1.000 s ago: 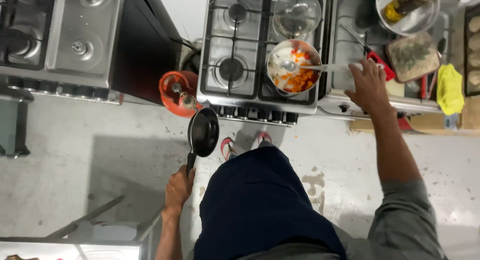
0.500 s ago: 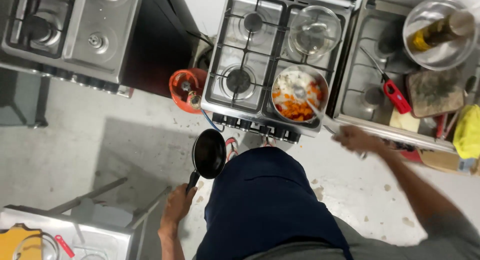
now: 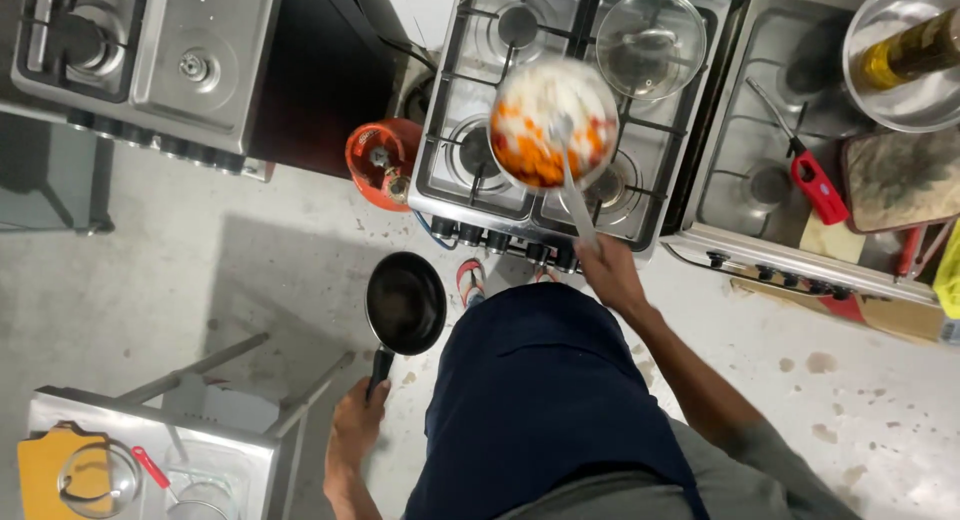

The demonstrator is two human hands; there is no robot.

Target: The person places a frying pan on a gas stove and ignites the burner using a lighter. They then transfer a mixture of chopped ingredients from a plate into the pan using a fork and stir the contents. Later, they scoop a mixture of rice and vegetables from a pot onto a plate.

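Gripping the long handle of a blurred pan of orange and white food [image 3: 553,125] over the stove [image 3: 570,110], the right hand [image 3: 610,275] is clenched. At nine o'clock, the left hand [image 3: 357,425] grasps a black frying pan [image 3: 405,303], its grip hidden.

Even, fairly bright overhead light falls on the scene. Past the fingers of the right hand [image 3: 610,275], the food pan [image 3: 553,125] smears with motion blur. Glare glints on the steel stove [image 3: 480,40]; a soft shadow darkens the floor [image 3: 250,270].
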